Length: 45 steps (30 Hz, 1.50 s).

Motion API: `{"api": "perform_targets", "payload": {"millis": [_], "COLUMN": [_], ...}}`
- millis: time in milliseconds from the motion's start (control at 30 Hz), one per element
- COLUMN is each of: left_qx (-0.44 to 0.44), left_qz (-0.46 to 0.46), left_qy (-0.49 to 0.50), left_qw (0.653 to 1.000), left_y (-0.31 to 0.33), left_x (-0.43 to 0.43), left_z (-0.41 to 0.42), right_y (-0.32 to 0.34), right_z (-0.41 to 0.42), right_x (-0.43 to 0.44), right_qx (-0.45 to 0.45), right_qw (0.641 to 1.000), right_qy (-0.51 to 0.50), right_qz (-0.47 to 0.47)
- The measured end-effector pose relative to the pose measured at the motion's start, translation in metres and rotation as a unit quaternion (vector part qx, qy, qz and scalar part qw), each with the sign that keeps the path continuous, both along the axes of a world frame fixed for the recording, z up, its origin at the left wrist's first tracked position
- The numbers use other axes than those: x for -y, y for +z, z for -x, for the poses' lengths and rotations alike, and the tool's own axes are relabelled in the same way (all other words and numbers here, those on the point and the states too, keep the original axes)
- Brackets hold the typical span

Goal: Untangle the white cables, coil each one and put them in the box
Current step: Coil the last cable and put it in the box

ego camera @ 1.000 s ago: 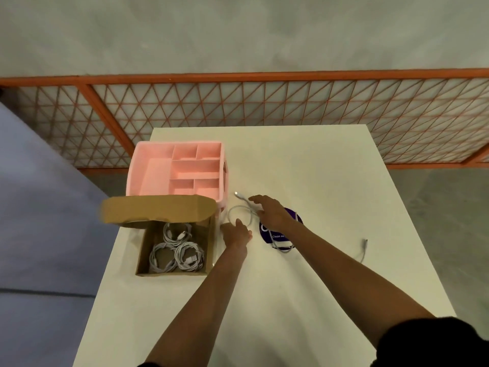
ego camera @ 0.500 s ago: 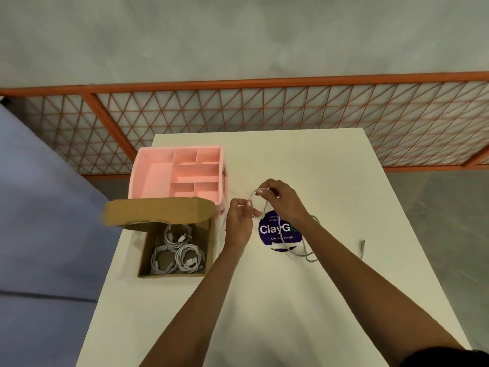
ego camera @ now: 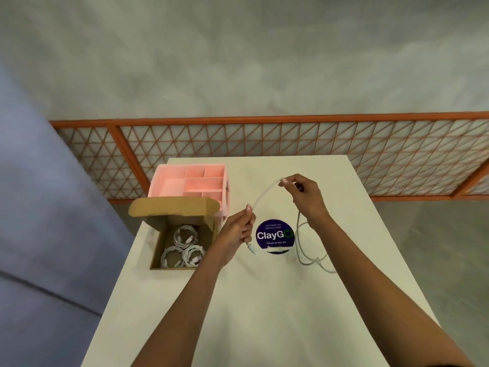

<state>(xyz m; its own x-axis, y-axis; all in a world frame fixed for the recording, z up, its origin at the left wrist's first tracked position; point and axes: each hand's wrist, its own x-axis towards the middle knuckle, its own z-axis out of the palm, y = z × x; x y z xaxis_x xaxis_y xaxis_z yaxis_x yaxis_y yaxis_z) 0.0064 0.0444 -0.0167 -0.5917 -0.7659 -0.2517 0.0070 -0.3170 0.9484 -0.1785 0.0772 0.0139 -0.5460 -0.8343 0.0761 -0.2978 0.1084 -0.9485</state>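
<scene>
Box [ego camera: 158, 256], flap open, at the table's [ego camera: 264, 313] left edge: three coiled white cables [ego camera: 182, 250] inside. Pink tray [ego camera: 190, 184] behind it, touching; compartments look empty, though the near ones are partly hidden. Left hand [ego camera: 238, 229] clenched on the loose cable [ego camera: 264, 193], plug end hanging below the fist. Right hand [ego camera: 304, 192] pinches it higher; the slack loops onto the table right of the round sticker [ego camera: 275, 235], reading "ClayGo – Clean as you go". Near half of table bare.
</scene>
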Motion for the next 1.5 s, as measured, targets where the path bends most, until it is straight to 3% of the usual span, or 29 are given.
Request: {"api": "perform_targets", "payload": {"millis": [200,300,600,800,900,1033,1233,1333,1500], "left_qx": [-0.133,-0.164,-0.088,0.034,0.083,0.075,-0.075,-0.126,-0.131], "left_qz": [-0.058,-0.038,0.044,0.104,0.135,0.106,-0.048,-0.112,-0.122], "left_qy": [-0.010,-0.017,0.006,-0.005,-0.031,-0.075,-0.116,-0.155,-0.155], "left_qw": [0.989,0.986,0.995,0.994,0.987,0.989,0.989,0.973,0.972], "left_y": [0.023,0.030,0.014,0.003,0.006,0.015,0.026,0.025,0.024], "left_x": [-0.007,-0.009,-0.022,-0.025,-0.026,-0.032,-0.034,-0.030,-0.026], "left_z": [-0.011,-0.016,-0.022,-0.024,-0.021,-0.020,-0.023,-0.026,-0.024], "right_y": [-0.011,-0.019,-0.002,0.024,0.039,0.052,0.046,0.038,0.032], "right_z": [-0.010,-0.018,-0.049,-0.054,-0.054,-0.047,-0.035,-0.033,-0.038], "right_x": [-0.025,-0.036,-0.056,-0.058,-0.057,-0.055,-0.051,-0.052,-0.055], "right_qx": [-0.063,-0.102,-0.214,-0.284,-0.290,-0.239,-0.167,-0.133,-0.062], "right_qw": [0.996,0.982,0.875,0.838,0.859,0.915,0.956,0.955,0.945], "right_qy": [0.015,0.071,0.333,0.373,0.354,0.289,0.218,0.241,0.275], "right_qz": [-0.069,-0.139,-0.277,-0.278,-0.230,-0.153,-0.099,-0.113,-0.167]}}
